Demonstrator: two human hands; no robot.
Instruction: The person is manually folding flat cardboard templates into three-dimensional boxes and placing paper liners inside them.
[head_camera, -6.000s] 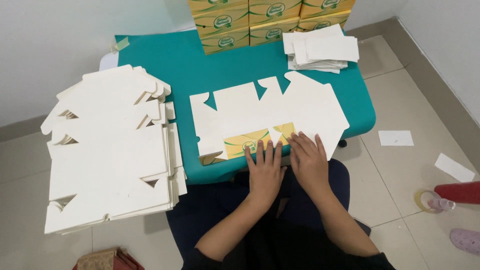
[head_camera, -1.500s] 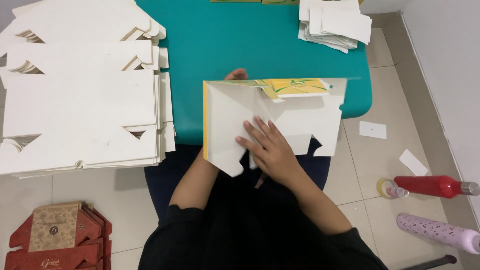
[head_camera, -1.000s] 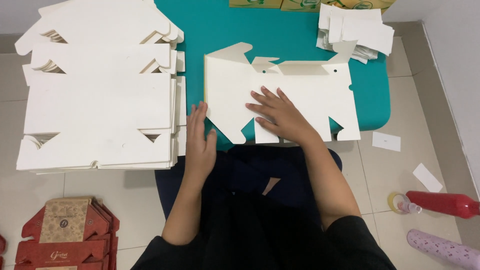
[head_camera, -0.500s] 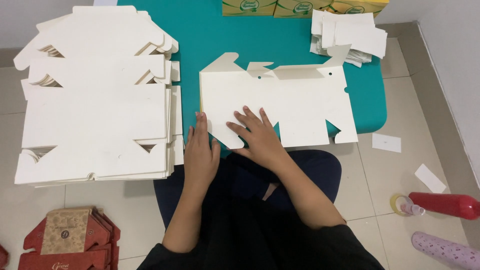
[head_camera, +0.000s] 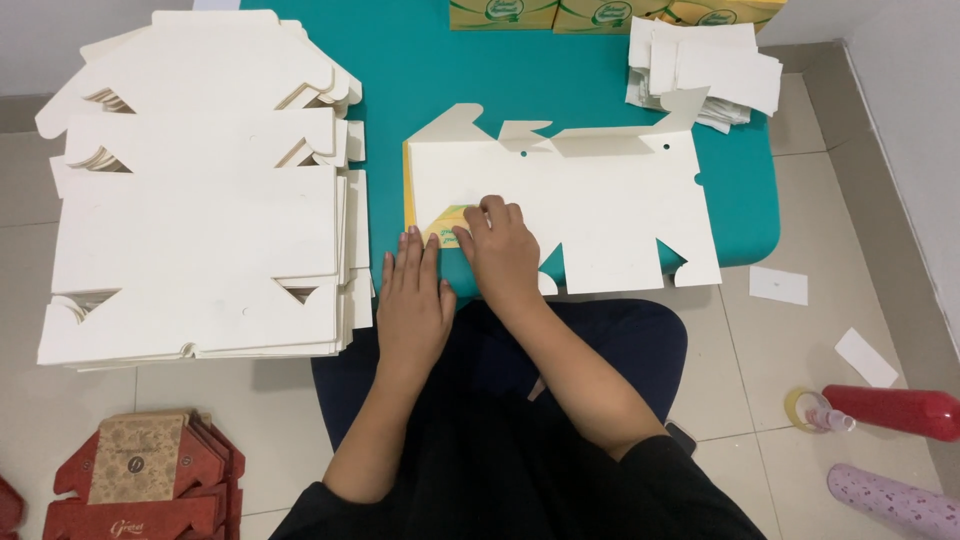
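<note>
Both of your hands lie flat with fingers together at the near edge of the teal desk (head_camera: 560, 80): your left hand (head_camera: 413, 300) presses down just left of the white box blank (head_camera: 600, 200), and your right hand (head_camera: 503, 250) rests on the blank's near left corner, fingertips at a small folded yellow flap (head_camera: 447, 222). One tall stack of blanks (head_camera: 200, 190) sits just beside your left hand, a smaller pile of white cards (head_camera: 705, 70) lies at the far right of the desk, and red boxes (head_camera: 140, 480) lie on the floor.
</note>
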